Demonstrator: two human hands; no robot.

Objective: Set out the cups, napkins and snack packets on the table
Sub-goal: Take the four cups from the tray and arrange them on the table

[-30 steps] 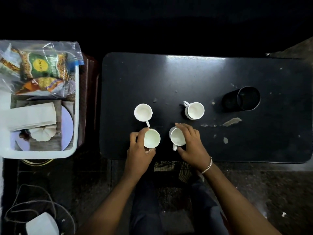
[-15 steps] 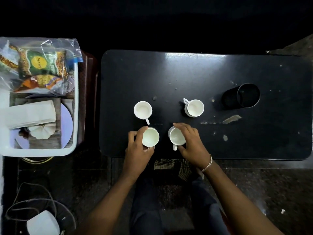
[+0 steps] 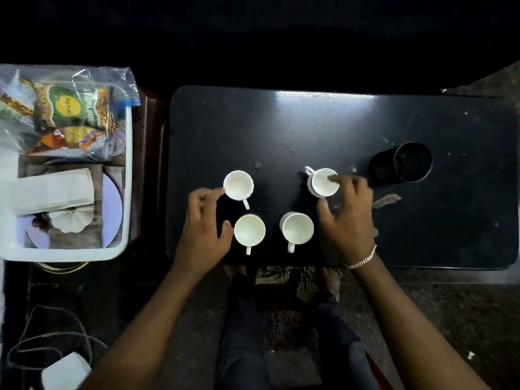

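Near the front edge of the bench (image 3: 422,243) stand two white cups side by side — the near left cup (image 3: 249,230) and the near right cup (image 3: 297,228), handles toward you. A second ago your hands were wrapped around this pair; now both have let go and moved up. Your left hand (image 3: 204,235) is released, fingers loosely curled, its fingertips just beside the far left cup (image 3: 238,185). Your right hand (image 3: 347,218) is spread with no closed grip, a fingertip lying over the rim of the far right cup (image 3: 323,182), thumb below it. So the near pair looks placed, and the far pair is likely being straightened next. Farther right on the bench a dark tumbler (image 3: 412,161) stands apart from the cups. Off the bench's left edge, the white bin (image 3: 128,175) holds the folded napkins (image 3: 53,191) and, at its far end, the snack packets (image 3: 70,119) in a clear bag — neither set out yet.
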